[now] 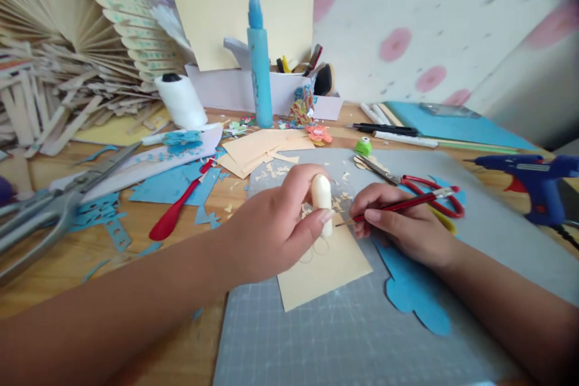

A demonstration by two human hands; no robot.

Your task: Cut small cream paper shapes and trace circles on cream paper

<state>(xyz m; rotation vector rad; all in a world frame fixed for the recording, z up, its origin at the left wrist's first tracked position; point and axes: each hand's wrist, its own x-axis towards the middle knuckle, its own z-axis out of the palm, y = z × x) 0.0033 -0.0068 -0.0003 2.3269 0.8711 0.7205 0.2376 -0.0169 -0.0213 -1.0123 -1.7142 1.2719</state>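
My left hand is closed round a small cream, rounded-top object that stands upright on a cream sheet of paper. My right hand pinches a thin red craft knife, its tip pointing left at the base of the cream object. The paper bears faint curved cut lines and lies on a grey cutting mat. A blue cut-out paper shape lies under my right wrist.
Red-handled scissors, a small green punch and paper scraps lie beyond my hands. A blue glue gun sits at the right. A tall blue glue bottle, white thread spool, red spatula tool, large metal scissors and blue offcuts fill the left.
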